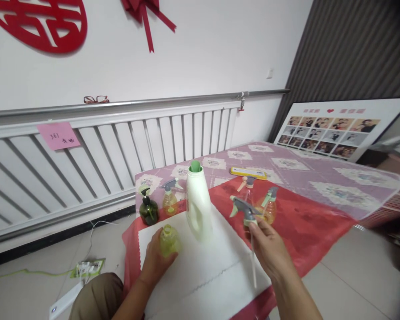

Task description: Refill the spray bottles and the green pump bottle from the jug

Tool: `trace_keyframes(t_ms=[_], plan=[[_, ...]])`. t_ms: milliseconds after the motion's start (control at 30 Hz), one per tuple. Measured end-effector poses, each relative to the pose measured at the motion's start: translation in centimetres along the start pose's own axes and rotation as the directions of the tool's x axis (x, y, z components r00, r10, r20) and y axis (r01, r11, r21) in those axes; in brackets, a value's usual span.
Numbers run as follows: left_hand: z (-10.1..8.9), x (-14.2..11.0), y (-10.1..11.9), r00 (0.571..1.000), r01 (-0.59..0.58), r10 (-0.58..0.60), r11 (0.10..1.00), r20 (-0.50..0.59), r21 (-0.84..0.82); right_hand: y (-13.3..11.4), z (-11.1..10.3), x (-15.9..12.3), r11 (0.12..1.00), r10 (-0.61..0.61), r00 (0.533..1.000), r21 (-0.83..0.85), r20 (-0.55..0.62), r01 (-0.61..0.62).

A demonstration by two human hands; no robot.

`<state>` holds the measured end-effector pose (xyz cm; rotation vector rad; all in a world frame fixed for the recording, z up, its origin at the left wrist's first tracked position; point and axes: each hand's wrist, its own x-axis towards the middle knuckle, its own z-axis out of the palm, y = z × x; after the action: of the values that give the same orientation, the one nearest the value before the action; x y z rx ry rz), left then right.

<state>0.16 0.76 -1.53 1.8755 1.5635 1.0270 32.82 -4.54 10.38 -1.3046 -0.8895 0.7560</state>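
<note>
Closest, at lower right of the frame, my right hand (pixel 268 244) grips a spray head (pixel 244 208) below its trigger, tube (pixel 254 266) hanging; at lower centre, my left hand (pixel 156 257) curls round the yellow-green bottle (pixel 170 243), probably light, squeezable, best held by its body.

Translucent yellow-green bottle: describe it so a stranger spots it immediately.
Find the tall white plastic jug on the white sheet. To its left, the left hand holds the translucent yellow-green bottle. Unlike the trigger-topped plastic bottles nearby, its neck is bare.
</note>
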Motion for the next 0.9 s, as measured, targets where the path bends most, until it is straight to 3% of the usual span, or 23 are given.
trace_keyframes(t_ms=[67,133,400,667,900], plan=[[0.0,0.0,0.1,1.000,0.013,-0.013,1.000,0.006,-0.009,-1.1,0.8,0.0,0.952,0.048,0.999,0.303,0.011,-0.049],[-0.1,0.0,0.3,1.000,0.024,-0.024,1.000,0.012,-0.015,-1.6,1.9,-0.1,0.918,0.048,0.997,0.392,0.054,-0.065],[-0.2,-0.5,1.3,0.999,0.053,-0.053,0.998,-0.007,-0.020,-0.9,4.9,-1.0,0.959,-0.070,0.952,0.284,0.297,-0.018],[-0.7,-0.5,2.8,0.997,0.082,-0.081,0.995,0.015,-0.059,-2.7,6.4,-2.2,0.965,-0.149,0.935,0.254,0.323,0.066],[-0.4,-3.5,5.9,0.984,0.160,-0.143,0.973,0.111,-0.168,-3.6,6.3,-3.8,0.965,-0.242,0.927,0.169,0.287,0.200]])
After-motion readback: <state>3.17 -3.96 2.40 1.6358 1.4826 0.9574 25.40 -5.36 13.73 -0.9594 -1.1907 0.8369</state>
